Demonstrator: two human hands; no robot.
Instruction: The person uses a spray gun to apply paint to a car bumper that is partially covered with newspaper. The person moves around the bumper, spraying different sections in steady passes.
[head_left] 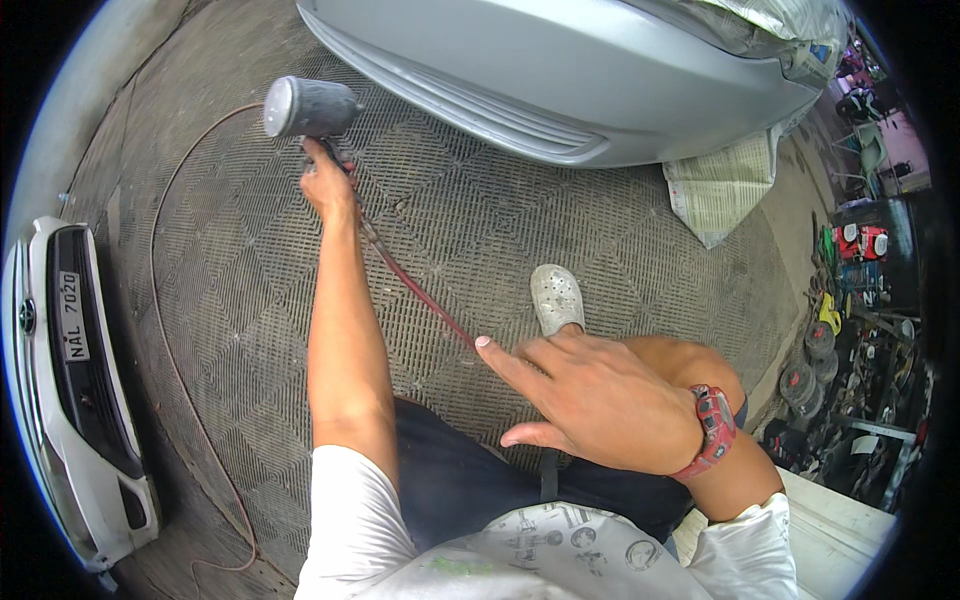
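My left hand (328, 182) is stretched far forward, fingers wrapped round the handle of a spray gun (318, 107). The gun's large grey metal cup lies nearly sideways, close to the lower left edge of a silver-grey car bumper (560, 80). From the handle a dark red air hose (425, 295) runs tight and straight back to my right hand (610, 400). There the index finger and thumb stick out, the other fingers are curled, and the hose disappears beneath them. The spray nozzle and the right palm are hidden.
Masking paper (725, 185) hangs from the bumper's right end. A white car front piece (90, 400) stands at the left. The hose loops across the patterned grey floor (240, 330). Tools and clutter (860, 340) line the right side. My foot in a white clog (557, 298) stands ahead.
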